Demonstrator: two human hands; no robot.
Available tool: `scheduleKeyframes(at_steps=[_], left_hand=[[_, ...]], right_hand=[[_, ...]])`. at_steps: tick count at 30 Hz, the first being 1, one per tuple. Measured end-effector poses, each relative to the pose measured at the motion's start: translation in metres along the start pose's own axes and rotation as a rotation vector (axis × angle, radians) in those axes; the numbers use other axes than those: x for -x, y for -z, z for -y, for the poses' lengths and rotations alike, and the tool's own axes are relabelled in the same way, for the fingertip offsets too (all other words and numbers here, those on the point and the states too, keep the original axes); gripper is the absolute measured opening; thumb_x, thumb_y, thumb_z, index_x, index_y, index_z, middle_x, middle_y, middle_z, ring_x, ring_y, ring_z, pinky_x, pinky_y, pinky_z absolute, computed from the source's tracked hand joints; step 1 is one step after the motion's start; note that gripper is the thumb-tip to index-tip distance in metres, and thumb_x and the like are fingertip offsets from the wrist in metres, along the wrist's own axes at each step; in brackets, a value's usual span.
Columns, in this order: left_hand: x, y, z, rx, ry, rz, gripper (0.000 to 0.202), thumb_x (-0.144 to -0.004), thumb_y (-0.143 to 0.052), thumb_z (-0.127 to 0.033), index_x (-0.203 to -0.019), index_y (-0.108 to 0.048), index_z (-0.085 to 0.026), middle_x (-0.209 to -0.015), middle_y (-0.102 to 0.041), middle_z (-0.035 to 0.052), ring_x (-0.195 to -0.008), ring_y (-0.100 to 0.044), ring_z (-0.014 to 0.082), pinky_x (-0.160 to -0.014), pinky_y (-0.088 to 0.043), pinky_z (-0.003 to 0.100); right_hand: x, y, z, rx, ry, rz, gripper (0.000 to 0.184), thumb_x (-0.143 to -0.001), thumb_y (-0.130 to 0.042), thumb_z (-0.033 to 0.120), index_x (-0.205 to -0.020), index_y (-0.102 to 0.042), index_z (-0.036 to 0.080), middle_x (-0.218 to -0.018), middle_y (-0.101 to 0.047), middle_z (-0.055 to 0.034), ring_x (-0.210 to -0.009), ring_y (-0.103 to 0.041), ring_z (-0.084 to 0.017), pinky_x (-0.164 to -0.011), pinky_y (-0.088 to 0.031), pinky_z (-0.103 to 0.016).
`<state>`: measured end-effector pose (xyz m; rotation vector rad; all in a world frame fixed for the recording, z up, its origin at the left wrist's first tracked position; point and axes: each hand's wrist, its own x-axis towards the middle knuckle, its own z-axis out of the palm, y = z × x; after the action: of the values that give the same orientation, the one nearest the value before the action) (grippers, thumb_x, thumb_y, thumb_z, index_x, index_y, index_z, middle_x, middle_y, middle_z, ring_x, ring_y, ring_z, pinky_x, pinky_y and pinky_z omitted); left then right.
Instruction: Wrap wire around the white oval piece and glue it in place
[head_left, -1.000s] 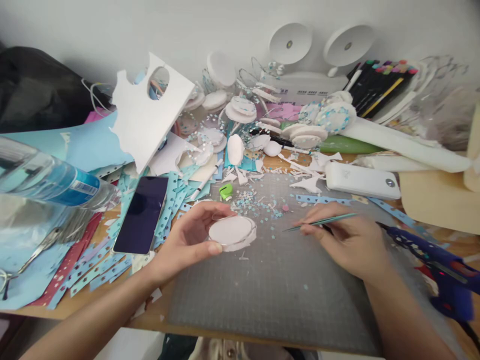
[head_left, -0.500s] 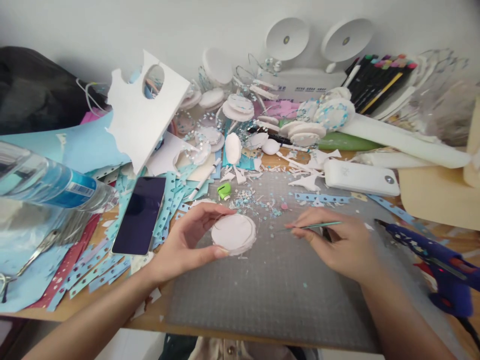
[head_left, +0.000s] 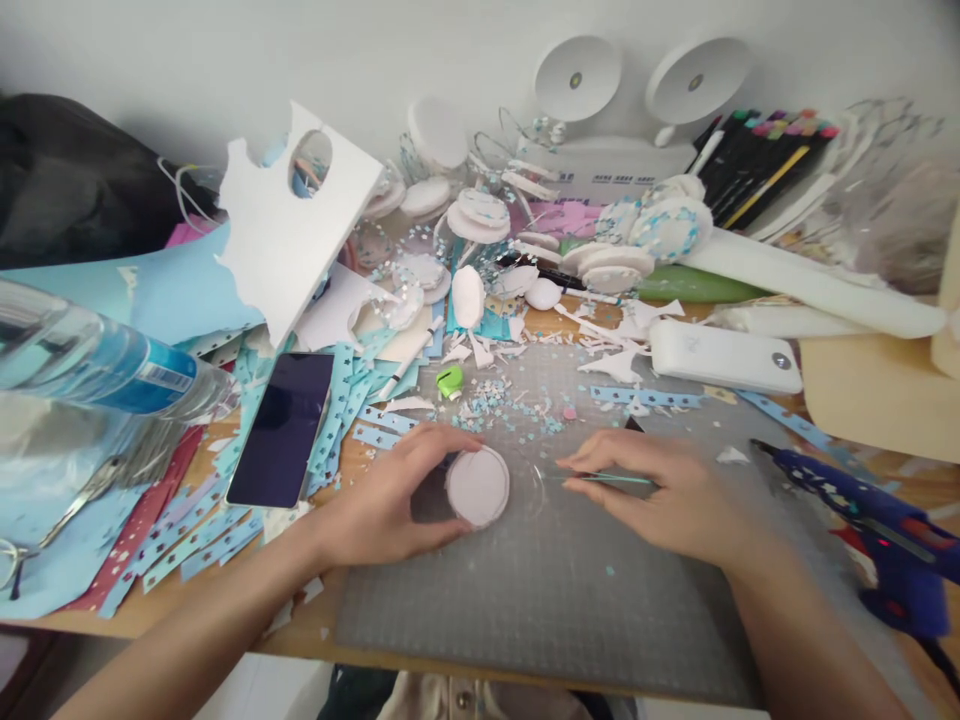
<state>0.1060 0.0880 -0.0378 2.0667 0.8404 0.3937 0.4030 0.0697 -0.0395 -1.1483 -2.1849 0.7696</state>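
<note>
My left hand (head_left: 390,505) is curled round a white foam disc (head_left: 478,487), tipped up on the grey cutting mat (head_left: 570,600). A clear round film (head_left: 531,482) shows beside the disc on its right. My right hand (head_left: 660,495) pinches thin teal tweezers (head_left: 600,478), whose tip points left toward the disc's edge. Both hands rest low over the mat's near middle.
A black phone (head_left: 281,428) lies left of the mat among blue punched paper strips. A water bottle (head_left: 97,365) lies at far left, scissors (head_left: 52,520) below it. A blue glue gun (head_left: 870,520) sits right. White foam discs, markers (head_left: 757,165) and a white power bank (head_left: 724,357) crowd the back.
My left hand has lowered and turned the disc on edge toward the mat. My right hand has moved left with the tweezers, closer to the disc.
</note>
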Motion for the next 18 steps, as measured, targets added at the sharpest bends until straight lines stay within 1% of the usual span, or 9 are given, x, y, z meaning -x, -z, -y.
scheduleKeyframes(at_steps=[2,5,6,7,9,13,15,18], left_hand=[[0.0010,0.0001,0.0010,-0.022,-0.012,0.008,0.069,-0.079,-0.072,-0.027,-0.137,-0.036,-0.025,-0.140,-0.045,0.0108,-0.131,-0.042,0.0268,-0.110,-0.035,0.044],[0.0029,0.0012,-0.0001,-0.030,-0.040,0.002,0.090,-0.071,-0.078,-0.030,-0.144,-0.026,-0.023,-0.152,-0.028,0.0146,-0.140,-0.028,0.0321,-0.115,-0.027,0.050],[0.0035,0.0016,-0.0008,-0.023,-0.047,-0.010,0.093,-0.070,-0.080,-0.032,-0.145,-0.025,-0.023,-0.154,-0.024,0.0151,-0.142,-0.025,0.0332,-0.116,-0.024,0.051],[0.0039,0.0017,-0.0016,-0.010,-0.056,-0.029,0.092,-0.070,-0.079,-0.033,-0.145,-0.027,-0.022,-0.155,-0.023,0.0152,-0.142,-0.023,0.0337,-0.117,-0.022,0.051],[0.0042,0.0014,-0.0025,0.035,-0.073,-0.090,0.081,-0.075,-0.075,-0.033,-0.142,-0.032,-0.022,-0.154,-0.026,0.0148,-0.142,-0.024,0.0335,-0.117,-0.021,0.052],[0.0035,-0.0010,0.0000,0.128,-0.097,-0.222,0.054,-0.083,-0.065,-0.026,-0.132,-0.044,-0.022,-0.147,-0.037,0.0133,-0.137,-0.033,0.0312,-0.113,-0.027,0.049],[0.0032,-0.0019,0.0021,0.145,-0.099,-0.253,0.048,-0.084,-0.064,-0.023,-0.129,-0.047,-0.022,-0.142,-0.042,0.0130,-0.134,-0.037,0.0302,-0.112,-0.030,0.047],[0.0036,-0.0024,0.0035,0.162,-0.102,-0.270,0.043,-0.085,-0.062,-0.020,-0.126,-0.049,-0.021,-0.138,-0.045,0.0130,-0.131,-0.040,0.0292,-0.110,-0.031,0.046]], right_hand=[[-0.0007,-0.0015,0.0003,0.001,0.007,0.002,0.006,-0.088,-0.064,0.019,-0.091,-0.064,0.024,-0.088,-0.072,0.0004,-0.083,-0.068,-0.015,-0.077,-0.053,-0.028],[-0.0023,-0.0048,-0.0001,-0.025,-0.026,-0.023,0.005,-0.088,-0.063,0.019,-0.087,-0.063,0.024,-0.083,-0.071,0.0018,-0.079,-0.068,-0.014,-0.076,-0.052,-0.027],[-0.0029,-0.0056,0.0000,-0.041,-0.047,-0.030,0.006,-0.088,-0.063,0.018,-0.085,-0.063,0.024,-0.082,-0.071,0.0022,-0.077,-0.068,-0.013,-0.075,-0.052,-0.026],[-0.0035,-0.0059,0.0004,-0.059,-0.068,-0.038,0.007,-0.087,-0.063,0.018,-0.084,-0.062,0.024,-0.081,-0.071,0.0025,-0.076,-0.068,-0.013,-0.073,-0.051,-0.025],[-0.0045,-0.0053,0.0019,-0.090,-0.096,-0.067,0.009,-0.087,-0.063,0.017,-0.080,-0.062,0.024,-0.079,-0.071,0.0025,-0.074,-0.068,-0.013,-0.070,-0.051,-0.024],[-0.0050,-0.0003,0.0053,-0.124,-0.092,-0.133,0.011,-0.086,-0.065,0.019,-0.077,-0.061,0.024,-0.077,-0.072,0.0025,-0.074,-0.069,-0.013,-0.070,-0.052,-0.024],[-0.0046,0.0020,0.0050,-0.110,-0.079,-0.116,0.007,-0.085,-0.066,0.020,-0.081,-0.063,0.025,-0.080,-0.073,0.0024,-0.076,-0.069,-0.013,-0.071,-0.052,-0.024],[-0.0037,0.0040,0.0019,-0.088,-0.076,-0.020,0.004,-0.086,-0.066,0.020,-0.086,-0.065,0.025,-0.087,-0.073,0.0014,-0.080,-0.070,-0.013,-0.073,-0.053,-0.024]])
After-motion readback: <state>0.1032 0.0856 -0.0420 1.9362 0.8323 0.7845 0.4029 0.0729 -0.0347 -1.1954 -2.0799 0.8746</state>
